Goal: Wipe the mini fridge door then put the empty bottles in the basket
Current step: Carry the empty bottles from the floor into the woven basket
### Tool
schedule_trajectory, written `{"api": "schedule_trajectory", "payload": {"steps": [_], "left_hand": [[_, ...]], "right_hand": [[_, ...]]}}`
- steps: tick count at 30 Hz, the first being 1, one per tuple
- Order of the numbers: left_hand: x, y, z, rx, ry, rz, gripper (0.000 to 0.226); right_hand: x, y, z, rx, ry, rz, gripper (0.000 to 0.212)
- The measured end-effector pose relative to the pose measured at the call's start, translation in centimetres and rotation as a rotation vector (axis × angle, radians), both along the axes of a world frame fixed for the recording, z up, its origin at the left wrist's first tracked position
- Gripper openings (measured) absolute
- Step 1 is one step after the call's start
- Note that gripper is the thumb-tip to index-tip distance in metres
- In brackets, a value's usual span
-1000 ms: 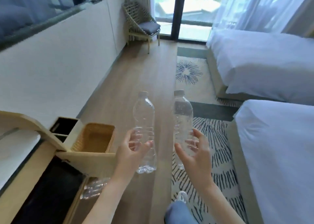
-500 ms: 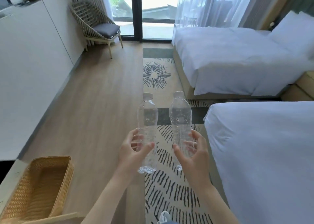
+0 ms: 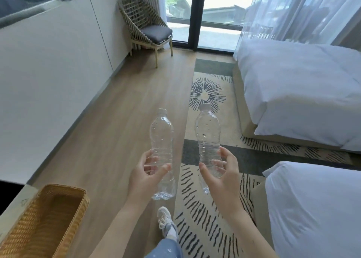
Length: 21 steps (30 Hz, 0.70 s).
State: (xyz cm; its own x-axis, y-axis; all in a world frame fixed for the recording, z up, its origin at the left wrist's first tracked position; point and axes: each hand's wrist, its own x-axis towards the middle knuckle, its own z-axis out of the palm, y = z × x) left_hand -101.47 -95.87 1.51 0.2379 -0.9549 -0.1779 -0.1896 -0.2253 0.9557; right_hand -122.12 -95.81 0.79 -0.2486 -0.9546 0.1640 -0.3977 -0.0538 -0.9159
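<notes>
Gripping upright bottles [image 3: 162,140], both hands [image 3: 145,176] hover right of basket [image 3: 64,191].

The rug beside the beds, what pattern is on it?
The rug is cream with dark dashes, a dark sunburst motif and grey bands; the head view shows it.

A wood-plank floor [image 3: 109,140] runs toward a glass door [image 3: 201,13] at twelve o'clock, bright with daylight. A woven chair [image 3: 144,29] sits at eleven beside the white wall [image 3: 48,72]. Two white beds [image 3: 293,85] flank a patterned rug [image 3: 211,93] from one to four o'clock.
</notes>
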Motion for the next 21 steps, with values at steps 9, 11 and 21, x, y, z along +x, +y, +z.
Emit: {"api": "schedule_trajectory", "payload": {"steps": [9, 11, 21], "left_hand": [[9.4, -18.9, 3.5, -0.108, 0.006, 0.139, 0.071], [11.7, -21.5, 4.1, -0.107, -0.003, 0.189, 0.072], [22.4, -29.0, 0.9, -0.006, 0.016, 0.653, 0.047]], "right_hand": [[9.3, -21.8, 3.4, -0.107, 0.009, 0.155, 0.071], [11.9, -25.6, 3.7, -0.103, 0.007, 0.219, 0.069], [27.6, -41.7, 1.1, -0.010, -0.017, 0.639, 0.062]]}}
